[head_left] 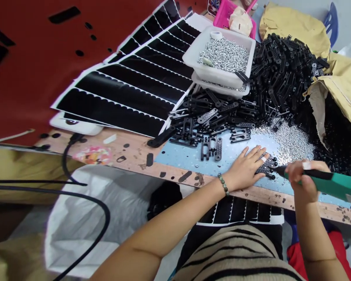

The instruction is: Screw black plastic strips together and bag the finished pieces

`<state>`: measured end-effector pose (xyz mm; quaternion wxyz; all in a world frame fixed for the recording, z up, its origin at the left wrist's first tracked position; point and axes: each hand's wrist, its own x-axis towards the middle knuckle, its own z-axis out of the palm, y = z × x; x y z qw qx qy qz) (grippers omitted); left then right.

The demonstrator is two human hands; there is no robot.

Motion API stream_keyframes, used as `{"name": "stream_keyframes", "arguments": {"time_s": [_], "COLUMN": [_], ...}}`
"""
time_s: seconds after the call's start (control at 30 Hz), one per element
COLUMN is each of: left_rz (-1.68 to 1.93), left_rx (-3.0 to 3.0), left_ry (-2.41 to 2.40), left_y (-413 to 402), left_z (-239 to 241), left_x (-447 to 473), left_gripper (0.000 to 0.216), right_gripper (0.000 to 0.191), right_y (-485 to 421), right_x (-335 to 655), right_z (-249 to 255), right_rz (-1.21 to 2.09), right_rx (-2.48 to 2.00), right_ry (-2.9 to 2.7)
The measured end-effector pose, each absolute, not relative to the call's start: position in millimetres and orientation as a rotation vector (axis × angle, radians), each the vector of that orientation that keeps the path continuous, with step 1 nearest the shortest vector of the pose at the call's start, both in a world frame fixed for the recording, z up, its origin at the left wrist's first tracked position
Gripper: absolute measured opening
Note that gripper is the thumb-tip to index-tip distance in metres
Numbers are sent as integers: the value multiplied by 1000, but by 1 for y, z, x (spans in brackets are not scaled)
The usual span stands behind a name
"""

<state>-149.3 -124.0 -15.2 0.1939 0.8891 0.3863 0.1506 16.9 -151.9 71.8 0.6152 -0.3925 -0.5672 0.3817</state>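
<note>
My left hand (246,170) lies flat on the blue work surface (181,156), its fingers stretched over a small group of black plastic parts (268,164). Wrapped round a green and black electric screwdriver (333,185) is my right hand (304,177). The screwdriver's tip points left and meets the right end of those parts; the exact contact is too small to make out. Just left of my left hand, a few similar black parts (212,148) sit side by side. Small silver screws (294,142) are heaped beyond the screwdriver tip.
A white plastic tub (190,58) full of silver screws stands at the back. Behind and right of it rises a large pile of black parts (280,70). Sheets of black stickers (128,86) lie to the left. An open yellow sack (345,82) leans at the right.
</note>
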Motion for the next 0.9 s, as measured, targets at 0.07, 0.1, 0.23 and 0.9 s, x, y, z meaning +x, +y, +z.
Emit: {"name": "stream_keyframes", "arguments": {"time_s": [0.07, 0.1, 0.23, 0.9], "left_rz": [429, 428, 408, 393], "left_rx": [2500, 2503, 2506, 2492], "left_ry": [1086, 1089, 1094, 1090], "left_y": [-124, -124, -124, -125], "left_z": [-16, -16, -15, -15], "left_x": [-149, -150, -150, -150], "left_gripper": [62, 62, 63, 63], "right_gripper": [15, 12, 9, 11], "right_y": [-155, -157, -161, -157], "right_x": [19, 20, 21, 14], "right_z": [77, 78, 74, 69], "right_rz": [820, 814, 862, 947], "right_rx": [-796, -769, -813, -849], "right_ry": [-1348, -1368, -1411, -1385]}}
